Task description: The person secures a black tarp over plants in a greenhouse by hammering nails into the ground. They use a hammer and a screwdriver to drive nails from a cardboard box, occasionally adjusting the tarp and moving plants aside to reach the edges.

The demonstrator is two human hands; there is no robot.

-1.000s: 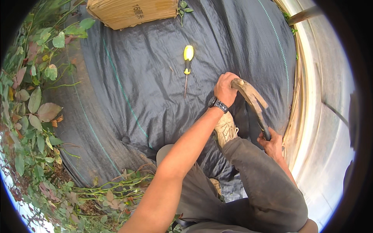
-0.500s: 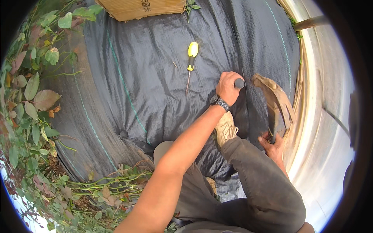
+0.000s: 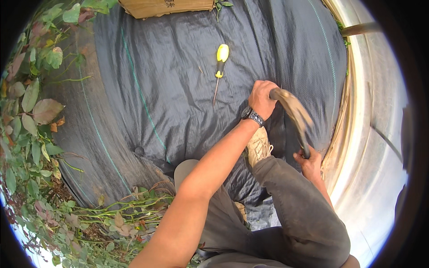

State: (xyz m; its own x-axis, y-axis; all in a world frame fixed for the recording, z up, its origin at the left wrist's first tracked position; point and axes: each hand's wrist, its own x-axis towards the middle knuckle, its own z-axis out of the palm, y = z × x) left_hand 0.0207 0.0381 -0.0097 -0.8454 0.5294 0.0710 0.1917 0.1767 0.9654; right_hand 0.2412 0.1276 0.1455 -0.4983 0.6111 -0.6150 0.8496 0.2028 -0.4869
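Broadly, the black ground cloth (image 3: 178, 67) is bordered on the left by leafy plants (image 3: 33, 116) and on the right by pale plastic sheeting (image 3: 362, 111); most room for moving is offered on the far side of the hands and to their left, while the right side is narrowed by the sheeting. The left hand (image 3: 262, 99) is closed in a tight fist around a dark object (image 3: 272, 94), mostly covered by the head of a blurred claw hammer (image 3: 295, 115). By the right hand (image 3: 310, 163), nearer and farther right, the hammer's dark handle is held in a wrapped grip. A watch (image 3: 252, 117) is worn on the left wrist. Just nearer than the fist, space is taken up by a tan shoe (image 3: 258, 145) and a bent knee in grey trousers (image 3: 304, 201). A yellow-and-black screwdriver (image 3: 220, 67) is seen lying far left of the fist, and a cardboard box (image 3: 165, 6) is cut off by the far edge.
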